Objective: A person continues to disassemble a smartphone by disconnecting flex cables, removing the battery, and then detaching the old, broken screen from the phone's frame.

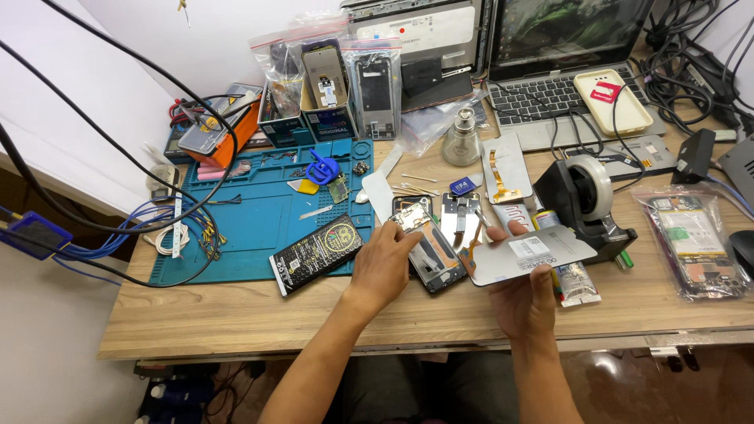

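Note:
My right hand (525, 298) holds a flat grey phone display panel (528, 253) with a white sticker on its back, tilted above the wooden table (236, 314). A thin orange flex cable (473, 238) hangs from the panel's left edge. My left hand (385, 263) rests its fingers on an opened phone frame (434, 250) lying on the table, touching its upper left corner. A black phone battery (316, 253) lies just left of my left hand, on the edge of the blue work mat (251, 212).
A black tape dispenser (585, 196) stands right of the panel, with a glue tube (576, 283) below it. A bagged phone part (691, 239) lies at the far right. A laptop (550, 86), a glass bottle (462, 140), bagged parts and boxes stand behind. Cables hang at left.

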